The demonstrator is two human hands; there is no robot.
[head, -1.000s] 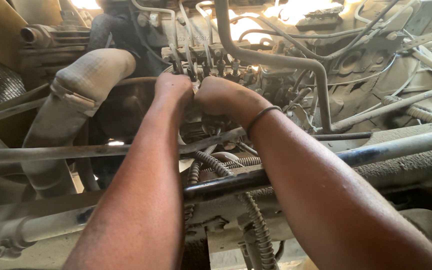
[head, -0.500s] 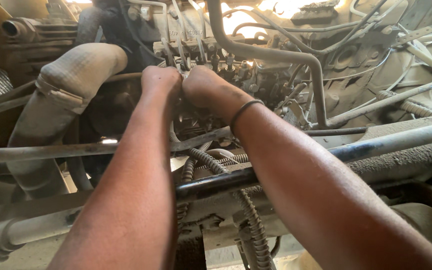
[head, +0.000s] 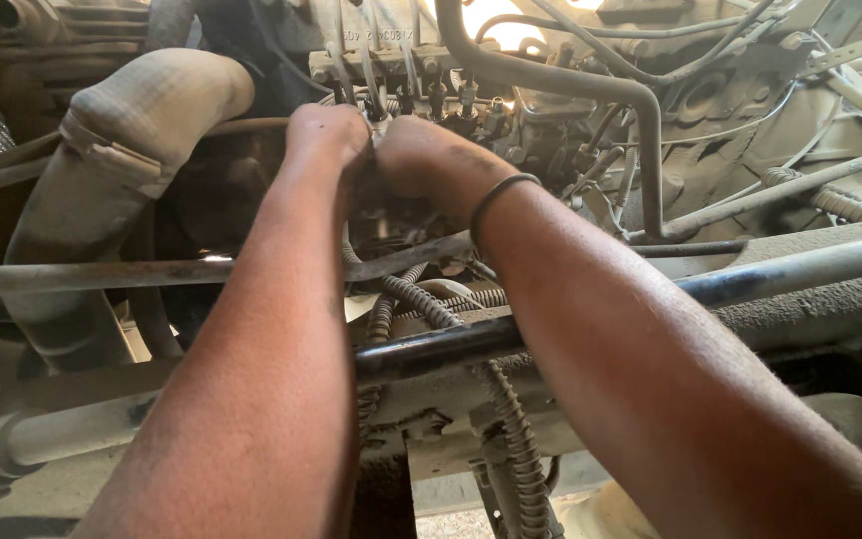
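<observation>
Both my arms reach up into a dusty engine bay. My left hand [head: 326, 135] and my right hand [head: 421, 155] meet, knuckles toward me, at a metal pump body [head: 451, 105] with several thin steel lines [head: 361, 45] rising from it. The fingers of both hands are curled behind the hands and hidden, so what they grip does not show. A dark band [head: 496, 200] circles my right wrist.
A thick grey rubber hose [head: 117, 150] bends down at the left. A dark bent pipe [head: 641, 120] runs at the right. A black bar [head: 431, 349] and a flat rod [head: 152, 271] cross under my forearms, with coiled spring-wrapped hoses [head: 511, 429] below.
My hands stay together on the same spot of the pump; the view has shifted slightly, so hands and engine sit a little lower and left in frame.
</observation>
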